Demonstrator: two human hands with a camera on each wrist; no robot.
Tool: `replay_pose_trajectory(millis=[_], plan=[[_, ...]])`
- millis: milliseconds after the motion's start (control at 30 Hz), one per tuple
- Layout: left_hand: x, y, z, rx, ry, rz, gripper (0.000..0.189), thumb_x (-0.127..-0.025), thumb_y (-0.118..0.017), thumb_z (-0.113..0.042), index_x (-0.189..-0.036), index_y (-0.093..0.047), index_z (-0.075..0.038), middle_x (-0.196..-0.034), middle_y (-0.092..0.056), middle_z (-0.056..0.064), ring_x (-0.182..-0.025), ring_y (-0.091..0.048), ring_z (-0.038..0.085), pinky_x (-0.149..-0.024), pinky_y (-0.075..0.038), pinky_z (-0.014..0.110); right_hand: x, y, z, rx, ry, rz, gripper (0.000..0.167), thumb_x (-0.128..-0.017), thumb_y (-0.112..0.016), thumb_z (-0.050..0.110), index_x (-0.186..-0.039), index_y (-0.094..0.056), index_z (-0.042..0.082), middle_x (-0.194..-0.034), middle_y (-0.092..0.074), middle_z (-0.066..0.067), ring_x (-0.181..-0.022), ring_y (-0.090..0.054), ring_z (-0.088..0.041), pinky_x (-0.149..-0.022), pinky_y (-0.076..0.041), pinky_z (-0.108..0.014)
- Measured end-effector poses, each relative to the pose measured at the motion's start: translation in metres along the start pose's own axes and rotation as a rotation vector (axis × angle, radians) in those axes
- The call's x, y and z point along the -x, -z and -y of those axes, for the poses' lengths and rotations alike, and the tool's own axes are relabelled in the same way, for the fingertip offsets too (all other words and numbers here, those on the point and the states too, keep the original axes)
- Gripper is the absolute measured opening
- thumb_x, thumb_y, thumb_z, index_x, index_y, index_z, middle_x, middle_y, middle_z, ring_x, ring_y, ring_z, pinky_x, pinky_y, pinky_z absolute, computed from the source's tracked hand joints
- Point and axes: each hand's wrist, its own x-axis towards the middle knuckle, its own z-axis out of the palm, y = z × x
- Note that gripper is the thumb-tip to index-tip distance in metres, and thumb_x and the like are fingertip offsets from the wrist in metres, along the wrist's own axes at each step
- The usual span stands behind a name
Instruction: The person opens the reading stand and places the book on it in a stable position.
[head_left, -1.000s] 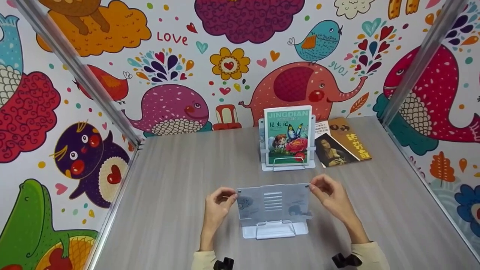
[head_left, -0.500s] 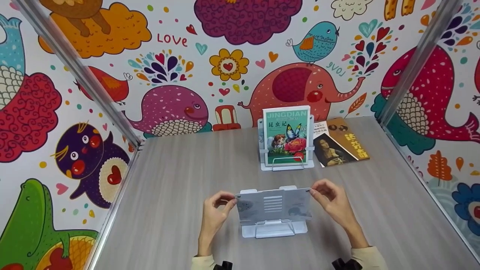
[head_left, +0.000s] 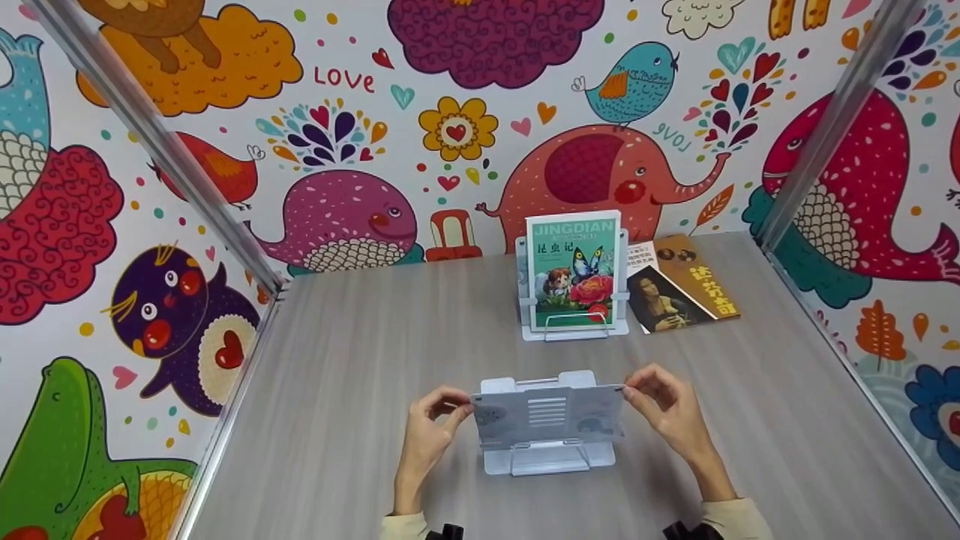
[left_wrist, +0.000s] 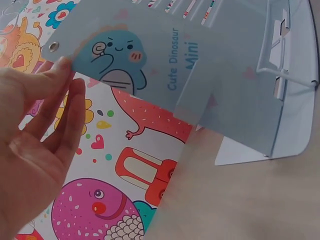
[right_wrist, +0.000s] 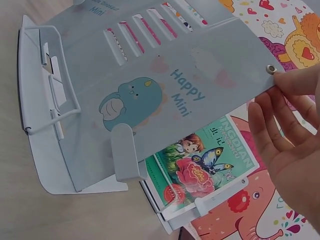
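Observation:
A blue-grey book stand [head_left: 551, 412] with a dinosaur print and slots in its panel stands on the table in front of me. Its white base shows behind and below the raised panel. My left hand [head_left: 431, 427] pinches the panel's upper left corner between thumb and fingers. At the upper right corner, my right hand [head_left: 667, 409] pinches the panel the same way. The wire page rest [right_wrist: 55, 75] sits along the panel's lower edge. In the right wrist view, a light clip [right_wrist: 125, 152] sticks out near the panel's side edge.
Farther back, a second stand [head_left: 619, 328] holds an upright green book [head_left: 574, 274]. Beside it on the right lies a brown book [head_left: 682, 285] on the grey table [head_left: 360, 337]. Metal frame bars [head_left: 225, 420] and cartoon-printed walls [head_left: 337, 217] enclose the table.
The panel's top edge has come toward me, so the panel stands steeper and the base's rear tabs now show behind it. Both hands have moved with the corners they pinch.

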Motion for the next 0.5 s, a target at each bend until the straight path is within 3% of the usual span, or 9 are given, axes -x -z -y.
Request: replay_pose_trajectory(millis=[233,500], plan=[[-0.006,-0.008,0.001,0.007,0.001,-0.036,0.016,-0.087,-0.071,0.008,-0.097,-0.071,-0.005,-0.089,-0.071,0.011,-0.081,-0.067,0.012,-0.072,-0.057,0.027,0.003,0.000,-0.001,-0.026,0.018,-0.032,0.017,-0.085,-0.061,-0.024,-0.094,-0.063,-0.009,-0.088,-0.064,-0.012,-0.077,-0.066,-0.009,-0.071,-0.056,-0.017],[-0.021,-0.018,0.004,-0.039,0.089,-0.092,0.015,-0.088,-0.071,0.007,-0.096,-0.070,-0.006,-0.091,-0.072,0.010,-0.083,-0.067,0.015,-0.074,-0.058,0.027,0.007,0.001,-0.004,-0.092,0.077,-0.025,0.019,-0.084,-0.057,-0.028,-0.094,-0.062,-0.012,-0.090,-0.065,-0.012,-0.077,-0.066,-0.013,-0.071,-0.056,-0.017]])
